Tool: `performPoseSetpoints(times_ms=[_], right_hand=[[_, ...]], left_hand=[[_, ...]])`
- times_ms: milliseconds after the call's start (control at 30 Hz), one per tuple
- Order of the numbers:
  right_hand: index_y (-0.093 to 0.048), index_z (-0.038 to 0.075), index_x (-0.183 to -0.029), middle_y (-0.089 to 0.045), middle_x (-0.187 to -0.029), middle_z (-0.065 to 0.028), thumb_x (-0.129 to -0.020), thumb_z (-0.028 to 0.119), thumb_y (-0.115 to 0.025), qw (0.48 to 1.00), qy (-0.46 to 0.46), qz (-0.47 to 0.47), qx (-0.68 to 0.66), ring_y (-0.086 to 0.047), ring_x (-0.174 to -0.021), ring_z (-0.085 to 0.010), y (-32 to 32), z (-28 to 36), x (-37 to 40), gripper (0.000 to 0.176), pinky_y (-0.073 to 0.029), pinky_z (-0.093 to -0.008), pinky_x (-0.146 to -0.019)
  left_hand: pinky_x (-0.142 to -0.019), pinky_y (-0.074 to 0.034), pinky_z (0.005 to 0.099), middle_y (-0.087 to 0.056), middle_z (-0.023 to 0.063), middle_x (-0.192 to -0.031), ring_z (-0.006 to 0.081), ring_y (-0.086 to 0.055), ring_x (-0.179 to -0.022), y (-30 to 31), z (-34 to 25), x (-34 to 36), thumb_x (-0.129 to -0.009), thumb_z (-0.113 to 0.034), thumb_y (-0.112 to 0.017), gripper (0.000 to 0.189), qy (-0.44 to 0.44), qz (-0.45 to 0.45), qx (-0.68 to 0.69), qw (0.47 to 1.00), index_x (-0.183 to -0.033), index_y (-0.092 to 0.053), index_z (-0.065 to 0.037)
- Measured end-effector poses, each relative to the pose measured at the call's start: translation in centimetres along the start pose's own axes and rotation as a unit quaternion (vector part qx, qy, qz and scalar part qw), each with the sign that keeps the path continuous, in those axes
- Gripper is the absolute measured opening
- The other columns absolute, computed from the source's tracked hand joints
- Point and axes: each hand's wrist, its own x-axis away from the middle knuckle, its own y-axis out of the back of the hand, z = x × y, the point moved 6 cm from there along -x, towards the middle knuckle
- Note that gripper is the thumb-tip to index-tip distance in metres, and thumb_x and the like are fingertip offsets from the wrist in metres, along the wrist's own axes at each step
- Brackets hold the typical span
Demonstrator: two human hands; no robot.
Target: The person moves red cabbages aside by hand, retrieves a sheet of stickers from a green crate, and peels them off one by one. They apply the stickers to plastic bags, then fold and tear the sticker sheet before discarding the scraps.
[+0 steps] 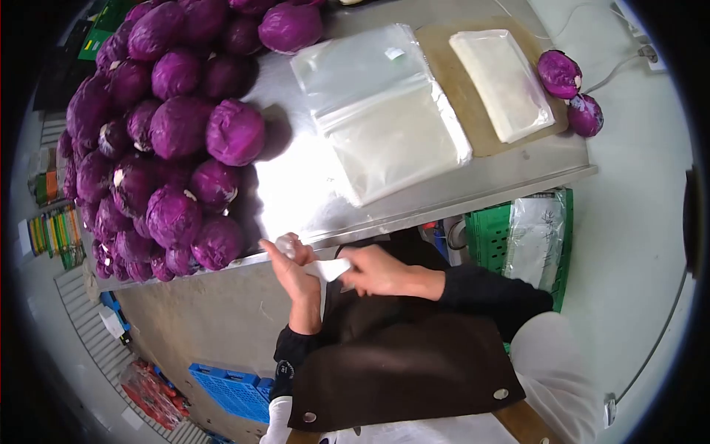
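Observation:
My left hand (296,281) is raised in front of the table's near edge, one digit stretched out and the others partly bent. A pale, shiny patch shows at its fingertips; what it is I cannot make out. Close beside it, my right hand (381,271) is closed on a small white piece (328,268), thin and soft-looking, that reaches across to the left palm. Whether it is a cloth, paper or glove does not show. Beyond my hands lie flat clear plastic bags (392,140) on the metal table (292,196). A heap of red cabbages (181,126) fills the table's left side.
A folded stack of plastic bags (499,85) rests on a brown board (444,55) at the right. Two more red cabbages (560,74) sit by the wall. Below the edge stands a green crate (484,237) with plastic packaging. A blue pallet (225,388) lies on the floor.

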Motion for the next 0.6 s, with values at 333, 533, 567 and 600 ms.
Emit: performPoseSetpoints(times_ms=[333,533,567,600], right_hand=[[-0.045,0.0,-0.116,-0.048,-0.109,-0.0172,-0.076,0.001,-0.056,0.981,0.122,-0.151,0.015,-0.057,-0.076,-0.024,-6.3,-5.4,-3.7,0.041,-0.048,-0.0333,-0.069],[-0.044,-0.001,-0.121,-0.043,-0.126,-0.0196,-0.078,0.008,-0.059,0.973,0.086,-0.182,0.115,-0.064,-0.078,-0.0269,-12.4,-6.3,-6.2,0.046,-0.049,-0.0348,-0.076],[-0.047,0.0,-0.117,-0.049,-0.119,-0.0187,-0.079,0.01,-0.059,0.976,0.046,-0.173,0.123,-0.063,-0.081,-0.0273,-12.6,-7.4,-6.3,0.042,-0.049,-0.0349,-0.077],[-0.05,0.0,-0.114,-0.056,-0.111,-0.0178,-0.08,0.012,-0.059,0.977,0.006,-0.168,0.13,-0.063,-0.083,-0.0277,-12.7,-8.7,-6.2,0.038,-0.049,-0.0351,-0.077]], left_hand=[[-0.071,-0.044,0.0277,-0.059,0.0047,-0.092,0.0134,-0.054,-0.082,9.2,8.6,-1.1,-0.09,-0.045,-0.049,0.047,0.228,0.334,-0.237,0.883,-0.102,-0.059,0.0],[-0.036,-0.033,0.0308,-0.045,-0.0006,-0.058,0.0155,-0.044,-0.043,27.0,10.9,-18.3,-0.09,-0.036,-0.051,0.026,0.23,0.157,-0.165,0.946,-0.087,-0.051,-0.01],[-0.037,-0.033,0.0286,-0.043,-0.0009,-0.058,0.0168,-0.045,-0.042,29.9,10.3,-21.8,-0.09,-0.036,-0.05,0.026,0.243,0.115,-0.131,0.954,-0.086,-0.049,-0.011],[-0.037,-0.033,0.0265,-0.041,-0.0012,-0.058,0.018,-0.046,-0.042,31.9,9.4,-24.8,-0.09,-0.036,-0.049,0.025,0.257,0.075,-0.098,0.958,-0.085,-0.047,-0.012]])
